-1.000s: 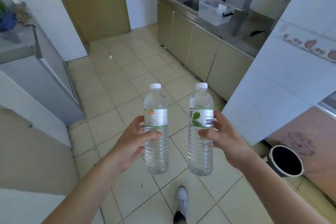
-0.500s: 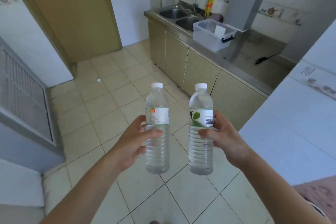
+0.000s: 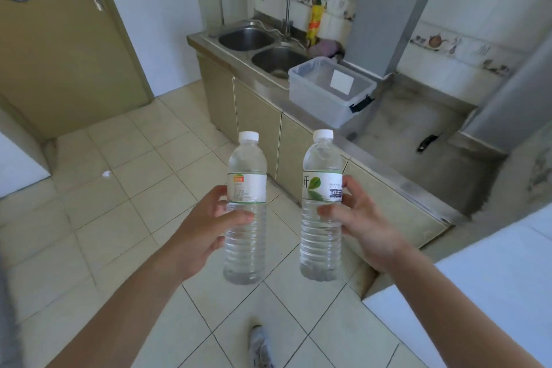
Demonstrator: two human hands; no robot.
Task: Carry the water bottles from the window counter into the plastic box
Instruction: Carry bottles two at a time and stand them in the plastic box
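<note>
Nearest the camera, two capped water bottles are held upright, well apart from the plastic box. The left hand is wrapped round the orange-label bottle just below its label; the right hand is wrapped round the leaf-label bottle at label height. Both bottles appear full.

Progress, as judged: pickup is done for these two, carrying is under way, and placement is not yet done. The window counter is not seen, so any remaining bottles cannot be counted.

Below, a tiled floor and one shoe are noted. Farther off, the clear plastic box is seen lidless on the steel surface, apparently without bottles, just beside a double sink with a tap. A wooden door is recorded at far left.
</note>
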